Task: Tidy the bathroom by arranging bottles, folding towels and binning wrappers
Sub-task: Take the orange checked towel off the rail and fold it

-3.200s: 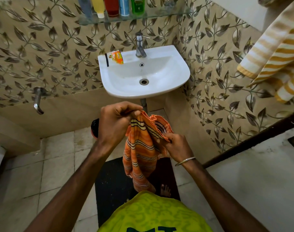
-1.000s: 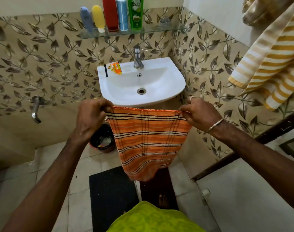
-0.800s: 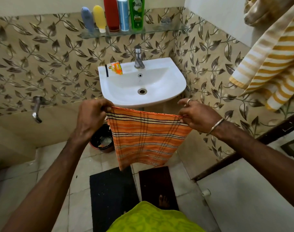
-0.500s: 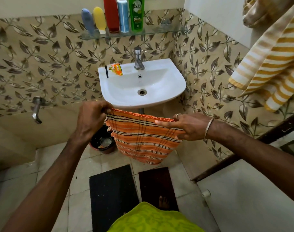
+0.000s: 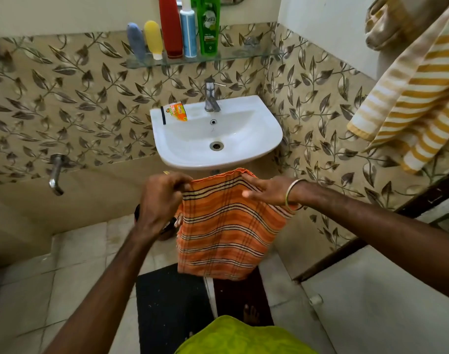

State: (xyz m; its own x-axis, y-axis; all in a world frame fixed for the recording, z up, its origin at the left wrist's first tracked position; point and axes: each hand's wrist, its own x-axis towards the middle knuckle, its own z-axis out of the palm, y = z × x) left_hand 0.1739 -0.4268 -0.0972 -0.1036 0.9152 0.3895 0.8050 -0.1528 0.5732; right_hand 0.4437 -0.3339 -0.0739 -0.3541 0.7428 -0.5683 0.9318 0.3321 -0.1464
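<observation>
An orange striped towel [image 5: 223, 233] hangs in front of me, below the white sink [image 5: 269, 139]. My left hand [image 5: 162, 198] pinches its top left corner. At the top right, my right hand [image 5: 266, 190] lies across the towel, fingers pointing left over the edge and thumb on the near side. The cloth is doubled over and hangs narrower than my arms' span. An orange wrapper [image 5: 177, 112] lies on the sink's back left rim. A red bottle [image 5: 170, 26], a green bottle [image 5: 208, 24] and several others stand on the glass shelf [image 5: 243, 56].
A yellow-and-white striped towel [image 5: 410, 98] hangs at the right wall. A dark bin [image 5: 137, 213] shows partly behind my left wrist. Black mats [image 5: 167, 302] cover the floor under me. A wall tap [image 5: 56, 175] sticks out at the left.
The bunched towel was spread wide between both hands, then my right hand swept its side leftward. The towel now hangs folded and narrower, with both hands close together.
</observation>
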